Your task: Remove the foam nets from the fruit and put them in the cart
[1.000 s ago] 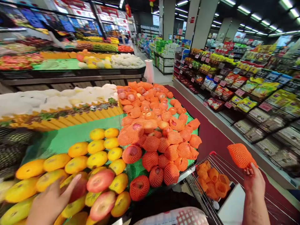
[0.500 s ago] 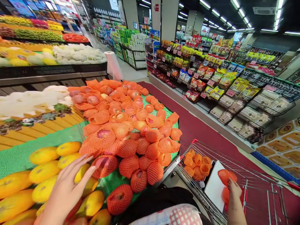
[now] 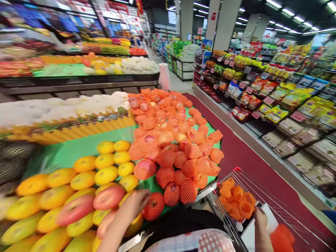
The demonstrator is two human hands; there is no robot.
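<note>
At six o'clock the left hand [image 3: 131,210] lies open-fingered on the mangoes [image 3: 86,182], just beside a netted apple [image 3: 154,205]. At five o'clock the right hand [image 3: 259,218] hangs over the wire cart [image 3: 275,203]; its grip cannot be told. Beyond, netted fruit [image 3: 170,140] covers green matting [image 3: 78,150]. A red-floored aisle [image 3: 236,150] runs toward one o'clock past snack shelves [image 3: 275,105].

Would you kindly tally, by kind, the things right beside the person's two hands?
Netted red fruit at the left hand: 1
Orange netted fruit beside the right hand: 1
White box by the right hand: 1
Total: 3
</note>
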